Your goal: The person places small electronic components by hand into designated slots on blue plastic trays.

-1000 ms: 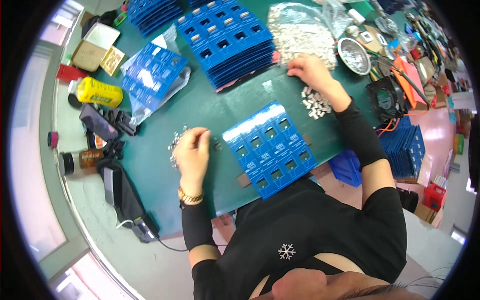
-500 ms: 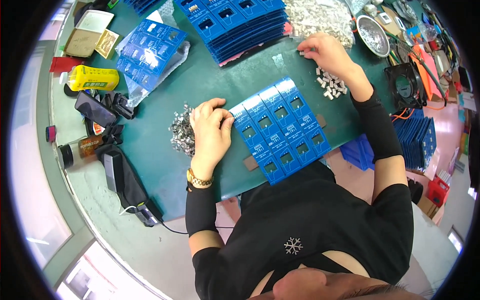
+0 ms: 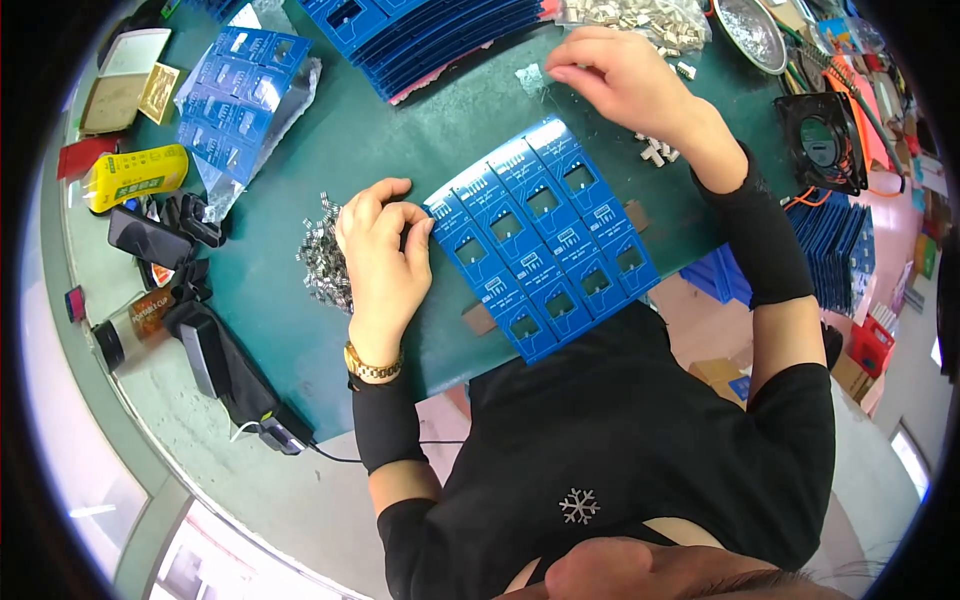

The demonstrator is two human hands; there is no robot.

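Note:
A blue circuit board panel [image 3: 520, 262] with rows of square cut-outs lies tilted at the table's front edge. My left hand [image 3: 380, 255] is beside its upper left corner, fingers curled in and thumb near the fingertips; what they pinch, if anything, is hidden. Just left of that hand sits a pile of small silver pinned parts [image 3: 325, 265]. My right hand [image 3: 625, 85] hovers beyond the panel's far right corner, thumb and forefinger together; I cannot make out anything between them. Under its wrist lie several small white connectors [image 3: 657, 152], partly covered.
Tall stacks of blue panels [image 3: 450, 60] stand at the back. A bag of white connectors [image 3: 650, 20] and a metal bowl [image 3: 750, 35] are far right, near a black fan [image 3: 820, 143]. On the left are wrapped panels [image 3: 240, 105], a yellow bottle [image 3: 138, 175] and a phone [image 3: 150, 238].
The whole view has shifted, so the table's contents appear further left and up. My right hand has moved left from the loose white connectors. My left hand stays by the panel's corner.

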